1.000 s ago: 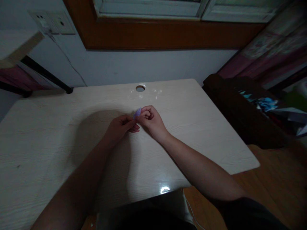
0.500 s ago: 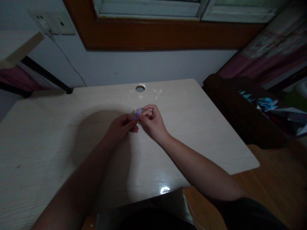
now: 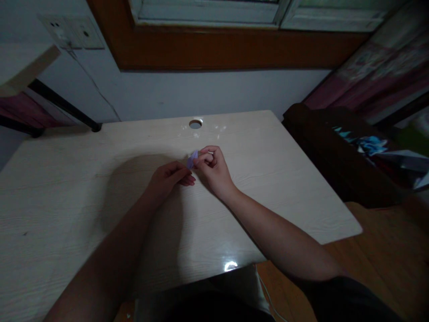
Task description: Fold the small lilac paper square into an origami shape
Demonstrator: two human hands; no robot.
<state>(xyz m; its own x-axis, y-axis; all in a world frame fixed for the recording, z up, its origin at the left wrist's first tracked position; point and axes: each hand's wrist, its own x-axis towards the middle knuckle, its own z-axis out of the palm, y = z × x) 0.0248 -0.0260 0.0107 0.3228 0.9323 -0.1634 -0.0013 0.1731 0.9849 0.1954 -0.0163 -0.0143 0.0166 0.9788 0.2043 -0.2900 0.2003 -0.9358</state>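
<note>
A small folded piece of purple paper (image 3: 192, 159) is held up between my two hands, over the middle of the pale wood-grain desk (image 3: 268, 179). My left hand (image 3: 170, 174) pinches its lower left side between thumb and fingers. On the other side, my right hand (image 3: 213, 169) grips the paper's right edge with thumb and index finger, its other fingers curled. The fingertips cover part of the paper, so its full folded shape is hidden.
A round cable hole (image 3: 195, 124) lies near the desk's back edge. Black shelf legs (image 3: 67, 105) stand at the back left. On the right, a dark wooden piece of furniture (image 3: 321, 147) carries blue crumpled items (image 3: 372, 145). A white cable (image 3: 94, 82) hangs from the wall socket.
The fingers of my left hand have shifted slightly at the paper, and the paper has turned a little. Both hands stay in nearly the same place.
</note>
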